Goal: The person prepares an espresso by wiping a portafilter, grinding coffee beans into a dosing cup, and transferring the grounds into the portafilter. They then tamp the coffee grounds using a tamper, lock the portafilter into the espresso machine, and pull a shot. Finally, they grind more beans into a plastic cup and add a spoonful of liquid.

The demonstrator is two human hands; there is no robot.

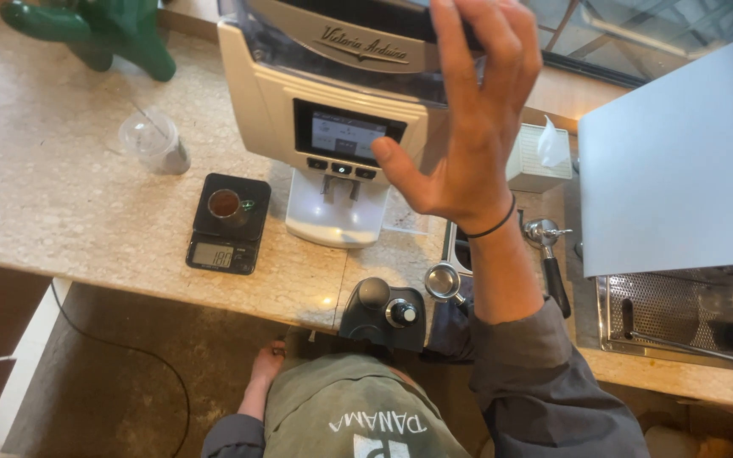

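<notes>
the right hand [468,127] is raised at upper centre of the frame, fingers spread and released, fingertips at the top edge of the cream coffee grinder [332,110], grasping nothing; a steady, light touch there seems best, clear of its screen [348,136]. the left hand [265,366] hangs low at bottom centre, its fingers hidden, so i cannot tell their state. a dosing cup [224,203] sits on the black scale [229,222], left of the grinder

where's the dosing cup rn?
Head view, left of centre: the small metal cup of grounds stands on the black scale, on the stone counter just left of the grinder.
</notes>
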